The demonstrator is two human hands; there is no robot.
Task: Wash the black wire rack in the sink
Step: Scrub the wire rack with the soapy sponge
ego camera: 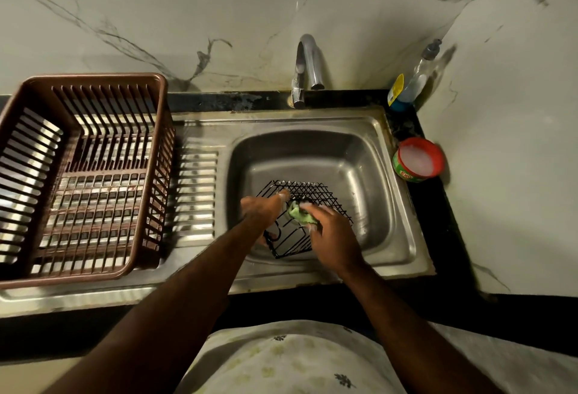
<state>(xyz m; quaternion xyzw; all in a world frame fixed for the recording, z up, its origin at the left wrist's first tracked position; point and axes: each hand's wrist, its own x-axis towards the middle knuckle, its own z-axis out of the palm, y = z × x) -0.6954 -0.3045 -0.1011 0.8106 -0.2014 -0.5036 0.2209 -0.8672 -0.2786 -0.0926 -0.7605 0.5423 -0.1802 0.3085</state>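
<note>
1. Head view: the black wire rack (312, 193) lies tilted in the basin of the sink (359, 149), towards its near side.
2. The left hand (261, 210) grasps the rack's left edge and steadies it. The right hand (334, 237) has its fingers clenched on a green sponge (300, 217), pressed against the wires.
3. The step in hand looks like the soapy scrub. The next move probably calls for turning the rack to reach the unscrubbed wires, then rinsing under the tap (308, 62).
4. A red tub (419, 157) on the worktop (438, 206) to the right holds whitish suds. A clear bottle (416, 81) stands in the far right corner, its contents unclear.
5. A brown slatted basket (93, 81) sits on the drainer at the left.
</note>
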